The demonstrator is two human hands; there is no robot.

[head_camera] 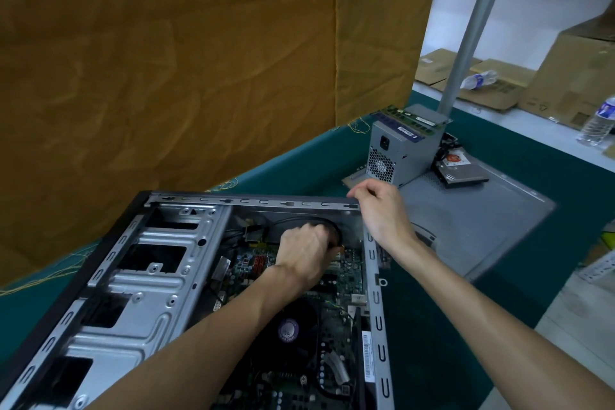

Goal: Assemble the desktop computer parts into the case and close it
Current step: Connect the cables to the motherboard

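An open desktop case (139, 280) lies on its side on the green table, its motherboard (332, 326) and CPU fan (288, 329) exposed. My left hand (304, 251) is down inside the case at the far end of the board, fingers curled around a black cable (327, 223) that loops above it. My right hand (379, 210) hovers over the case's far right corner with loosely curled fingers, holding nothing visible. A grey power supply (401, 151) with RAM sticks (404, 121) on top stands beyond. A hard drive (461, 168) lies on the grey side panel (482, 220).
An orange cloth curtain (199, 76) hangs behind the table. A grey post (472, 27) rises at the back right. Cardboard boxes (565, 76) and water bottles (599, 120) sit on the white bench to the right. Metal drive bays (133, 293) fill the case's left half.
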